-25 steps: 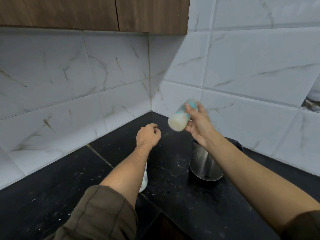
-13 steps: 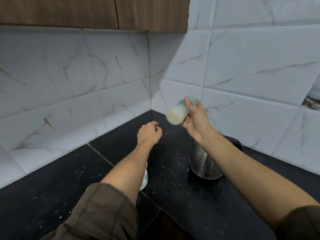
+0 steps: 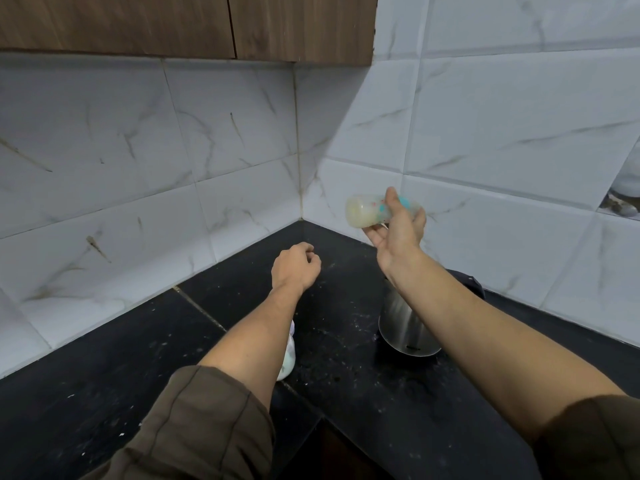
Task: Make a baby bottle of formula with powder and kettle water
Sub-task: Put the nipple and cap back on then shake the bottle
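Most of the task looks done, judging by the pale milky fill in the baby bottle (image 3: 363, 213); mixing seems the step in hand, with little left but setting it upright; nearest, under the left forearm, a white container (image 3: 289, 363) stands half hidden on the table (image 3: 346, 403); below the right wrist stands the steel kettle (image 3: 405, 329); the left grip (image 3: 294, 268) hovers loosely clenched, nothing showing in it; farthest, the right grip (image 3: 398, 233) clasps the baby bottle on its side, thumb on top, base jutting out to its left, teat end hidden behind the palm.

A speckled black countertop (image 3: 104, 393) met white veined wall tiles (image 3: 104, 133) in the corner before me, beneath brown wooden cabinets (image 3: 121, 22).
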A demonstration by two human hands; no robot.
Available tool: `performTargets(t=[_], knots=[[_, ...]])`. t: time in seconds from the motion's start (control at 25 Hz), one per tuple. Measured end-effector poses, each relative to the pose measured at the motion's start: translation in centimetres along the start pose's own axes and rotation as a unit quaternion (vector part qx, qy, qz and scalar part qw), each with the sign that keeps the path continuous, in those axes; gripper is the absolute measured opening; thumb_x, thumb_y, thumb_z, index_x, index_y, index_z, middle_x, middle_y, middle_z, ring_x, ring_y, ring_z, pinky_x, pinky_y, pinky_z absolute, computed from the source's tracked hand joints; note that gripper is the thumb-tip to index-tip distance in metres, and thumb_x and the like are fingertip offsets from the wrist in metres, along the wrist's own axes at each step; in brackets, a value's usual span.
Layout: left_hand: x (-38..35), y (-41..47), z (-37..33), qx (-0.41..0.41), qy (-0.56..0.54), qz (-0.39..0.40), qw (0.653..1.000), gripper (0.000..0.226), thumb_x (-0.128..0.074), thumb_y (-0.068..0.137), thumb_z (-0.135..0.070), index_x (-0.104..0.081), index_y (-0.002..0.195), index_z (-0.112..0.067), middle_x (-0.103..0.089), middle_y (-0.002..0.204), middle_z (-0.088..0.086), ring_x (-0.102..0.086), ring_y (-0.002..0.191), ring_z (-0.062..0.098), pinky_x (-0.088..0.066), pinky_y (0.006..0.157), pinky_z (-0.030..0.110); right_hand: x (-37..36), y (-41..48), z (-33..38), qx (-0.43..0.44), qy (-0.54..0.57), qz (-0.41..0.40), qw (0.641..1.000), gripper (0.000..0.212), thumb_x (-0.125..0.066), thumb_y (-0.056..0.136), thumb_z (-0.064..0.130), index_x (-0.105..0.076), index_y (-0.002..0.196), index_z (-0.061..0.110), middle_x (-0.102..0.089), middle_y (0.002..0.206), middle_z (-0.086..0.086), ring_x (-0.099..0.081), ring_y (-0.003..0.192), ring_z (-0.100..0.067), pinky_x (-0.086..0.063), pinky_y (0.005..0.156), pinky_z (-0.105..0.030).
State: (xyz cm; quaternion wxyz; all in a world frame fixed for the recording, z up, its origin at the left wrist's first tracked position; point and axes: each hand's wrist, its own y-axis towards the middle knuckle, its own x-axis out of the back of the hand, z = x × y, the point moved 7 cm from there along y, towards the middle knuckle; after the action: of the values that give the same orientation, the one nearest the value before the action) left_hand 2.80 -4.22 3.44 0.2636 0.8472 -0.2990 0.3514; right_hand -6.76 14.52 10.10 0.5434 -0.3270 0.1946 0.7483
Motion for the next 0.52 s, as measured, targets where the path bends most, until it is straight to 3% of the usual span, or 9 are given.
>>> performTargets(t=[0.04,0.12,0.24,0.32,0.44,0.52], knots=[[0.0,0.0,-0.1,-0.002,0.001,0.0,1.0,0.038,-0.055,0.099,-0.029,-0.067,0.135,-0.023,-0.075,0.122,0.002,-0.067,0.116,0.028,-0.054,0.095,0.039,0.0,-0.1,-0.2,-0.006,-0.013,-0.001,1.0,0.074,-0.082,0.089,0.029,-0.039,0.15,0.024,-0.063,0.131,-0.01,-0.073,0.108,-0.032,-0.064,0.071,-0.042],[-0.1,0.2,-0.4,-0.003,0.007,0.006,1.0,0.034,-0.057,0.098,-0.03,-0.069,0.129,-0.022,-0.076,0.114,0.002,-0.068,0.108,0.028,-0.053,0.086,0.037,-1.3,-1.2,-1.2,-0.046,-0.111,0.1,0.988,0.069,-0.079,0.092,0.029,-0.042,0.15,0.024,-0.065,0.129,-0.01,-0.073,0.106,-0.031,-0.064,0.074,-0.043],[-0.2,0.2,-1.1,-0.01,0.033,0.026,0.999,0.025,-0.061,0.096,-0.031,-0.068,0.117,-0.02,-0.069,0.094,-0.002,-0.063,0.087,0.023,-0.046,0.072,0.033,-2.5,-2.7,-1.7,-0.046,-0.26,0.246,0.933,0.07,-0.08,0.09,0.025,-0.045,0.151,0.032,-0.069,0.126,-0.009,-0.075,0.106,-0.032,-0.063,0.081,-0.05],[-0.1,0.3,-0.9,-0.009,0.018,0.014,1.0,0.029,-0.059,0.097,-0.031,-0.069,0.122,-0.021,-0.073,0.101,0.0,-0.068,0.096,0.026,-0.052,0.077,0.035,-2.4,-1.9,-0.7,-0.018,-0.207,0.206,0.956,0.073,-0.081,0.089,0.025,-0.044,0.151,0.032,-0.066,0.132,-0.01,-0.075,0.106,-0.032,-0.064,0.078,-0.048],[0.1,0.0,-0.5,-0.001,0.001,-0.003,1.0,0.038,-0.055,0.099,-0.029,-0.067,0.135,-0.023,-0.075,0.12,0.002,-0.067,0.115,0.027,-0.054,0.095,0.038,-1.1,0.2,0.8,-0.001,-0.05,0.048,0.998,0.069,-0.081,0.09,0.028,-0.042,0.147,0.025,-0.063,0.135,-0.012,-0.074,0.106,-0.033,-0.064,0.071,-0.043],[0.0,0.1,-0.5,-0.004,0.003,-0.001,1.0,0.037,-0.055,0.099,-0.029,-0.067,0.133,-0.022,-0.075,0.119,0.001,-0.068,0.113,0.027,-0.054,0.093,0.037,-1.4,0.1,0.3,-0.02,-0.077,0.068,0.995,0.066,-0.08,0.091,0.029,-0.043,0.146,0.022,-0.064,0.133,-0.012,-0.074,0.106,-0.032,-0.064,0.07,-0.043]])
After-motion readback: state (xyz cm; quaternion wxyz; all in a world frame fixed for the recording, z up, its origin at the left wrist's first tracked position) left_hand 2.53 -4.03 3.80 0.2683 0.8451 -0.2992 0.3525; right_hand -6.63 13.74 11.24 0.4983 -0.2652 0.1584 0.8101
